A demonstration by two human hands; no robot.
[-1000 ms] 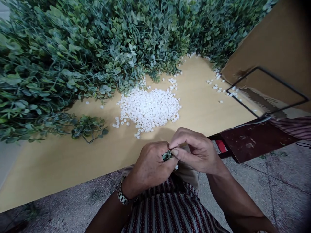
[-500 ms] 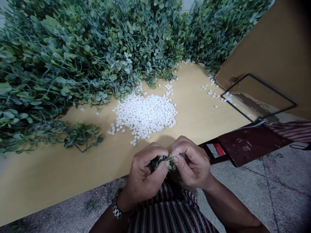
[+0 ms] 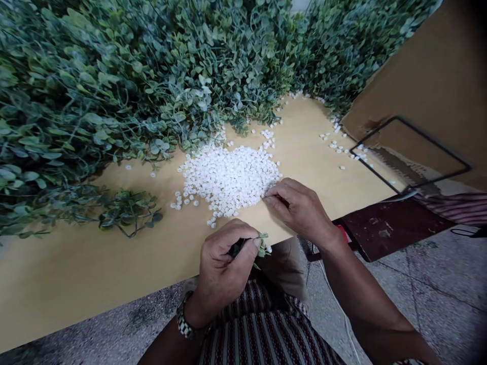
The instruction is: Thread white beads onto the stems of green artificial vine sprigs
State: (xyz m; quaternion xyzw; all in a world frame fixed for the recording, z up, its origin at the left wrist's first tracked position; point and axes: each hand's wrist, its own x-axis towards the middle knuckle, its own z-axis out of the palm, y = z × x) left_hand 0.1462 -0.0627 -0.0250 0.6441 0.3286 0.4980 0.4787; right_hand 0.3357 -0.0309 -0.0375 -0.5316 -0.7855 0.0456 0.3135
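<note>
My left hand [image 3: 228, 268] pinches a small green leafy sprig [image 3: 262, 248] between thumb and forefinger, near the table's front edge. A small white piece shows among the sprig's leaves, and part of it is hidden inside the hand. A pile of small round white plastic pieces [image 3: 228, 177] lies on the table. My right hand [image 3: 294, 205] is at the pile's right front edge, its thumb and forefinger tips close together. Whatever may be between those fingertips is hidden.
A dense mass of artificial greenery [image 3: 160, 76] fills the table's back and left. A loose leafy sprig [image 3: 129, 210] lies at left. On the right stand a cardboard sheet [image 3: 426, 86] and a black wire frame [image 3: 433, 139]. Below is a dark red board [image 3: 391, 225].
My right hand has left the sprig and moved up and forward to the pile of white pieces. My left hand keeps hold of the sprig in nearly the same place.
</note>
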